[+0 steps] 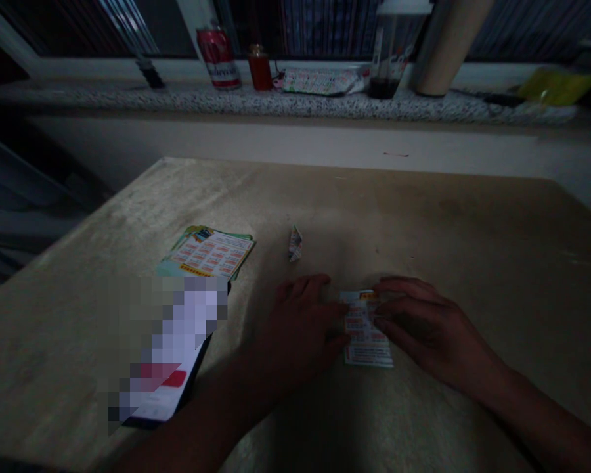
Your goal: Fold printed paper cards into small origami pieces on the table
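Observation:
A small printed paper slip (367, 345) lies on the table in front of me, with rows of red-orange print. My left hand (305, 322) rests flat at its left side, fingers apart, the thumb and index fingertips touching that edge. From the right, my right hand (428, 322) bends over the slip, thumb and fingertips brought together on its upper right part. Beyond my left hand stands a small folded piece of printed paper (295, 244). To the left is a loose stack of similar printed slips (211, 253).
A phone (177, 397) with a lit, partly blurred-out screen lies beside my left forearm on the table (423, 210). On the speckled windowsill (177, 102) stand a red can (219, 59), a red-orange bottle (261, 71), a lidded clear cup (391, 52) and a tan cylinder (446, 52).

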Demonstrator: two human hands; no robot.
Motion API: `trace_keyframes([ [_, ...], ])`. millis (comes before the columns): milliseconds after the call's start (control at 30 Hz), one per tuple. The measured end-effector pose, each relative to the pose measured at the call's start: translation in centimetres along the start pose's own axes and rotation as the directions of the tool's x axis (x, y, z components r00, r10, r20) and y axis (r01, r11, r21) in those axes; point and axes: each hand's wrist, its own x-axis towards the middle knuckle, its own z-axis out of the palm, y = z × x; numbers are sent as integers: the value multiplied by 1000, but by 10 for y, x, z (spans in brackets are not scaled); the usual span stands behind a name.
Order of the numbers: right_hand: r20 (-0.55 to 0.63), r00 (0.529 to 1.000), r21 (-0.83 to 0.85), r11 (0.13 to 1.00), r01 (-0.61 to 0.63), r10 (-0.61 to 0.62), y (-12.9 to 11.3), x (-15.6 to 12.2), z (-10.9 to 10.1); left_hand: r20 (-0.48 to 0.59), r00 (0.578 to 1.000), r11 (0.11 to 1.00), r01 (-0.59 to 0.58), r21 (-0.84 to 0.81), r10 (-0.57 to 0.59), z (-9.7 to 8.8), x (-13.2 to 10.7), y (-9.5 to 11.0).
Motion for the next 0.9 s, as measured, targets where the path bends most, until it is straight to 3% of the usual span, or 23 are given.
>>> trace_keyframes([
  [67,108,975,-65,980,-186,192,-5,11,-4,2,1000,1000,11,4,-11,0,0,0],
  [100,199,932,-139,950,-279,303,-8,18,-4,4,1000,1000,17,4,-17,0,0,0],
  [167,338,845,-240,906,-347,414,-13,34,-2,6,1000,1000,27,2,-27,0,0,-1],
  [233,402,781,-364,866,-344,479,-18,48,2,2,1000,1000,30,-2,-30,1,0,-2],
  [467,440,726,-399,839,-369,528,-17,62,1,-12,999,1000,29,5,-29,1,0,-3],
  [667,515,592,-305,778,-550,620,-3,48,-16,-22,998,998,58,26,-57,1,0,0],
  [900,568,510,-228,719,-657,646,11,35,-22,-3,995,994,98,38,-98,-2,1,4],
])
